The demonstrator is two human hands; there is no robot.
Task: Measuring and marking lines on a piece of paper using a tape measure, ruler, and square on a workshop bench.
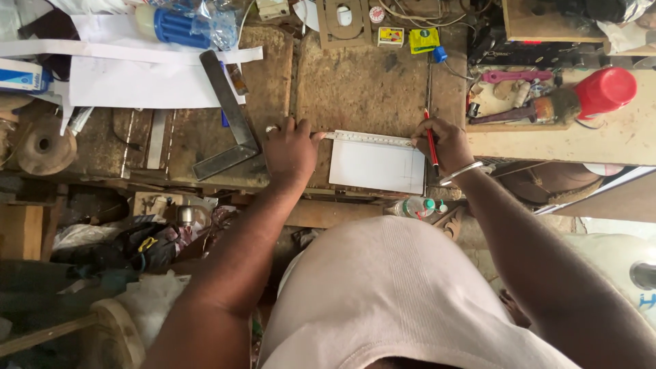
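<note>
A white rectangular sheet [377, 166] lies on the worn wooden workbench [362, 89]. Along its far edge rests a pale ruler [369, 139]. My left hand [290, 150] presses down on the ruler's left end, fingers spread flat. At the sheet's right edge, my right hand [445, 145] grips a red pencil [430, 140], its tip pointing down at the sheet's right side. A metal bangle [461, 173] circles my right wrist.
A metal try square [229, 116] lies left of my left hand. White paper sheets [137, 75] and a blue-capped bottle [174, 26] sit at back left. A red cap [605, 91], brush and tools crowd a board at right. A plastic bottle [413, 206] lies below the bench edge.
</note>
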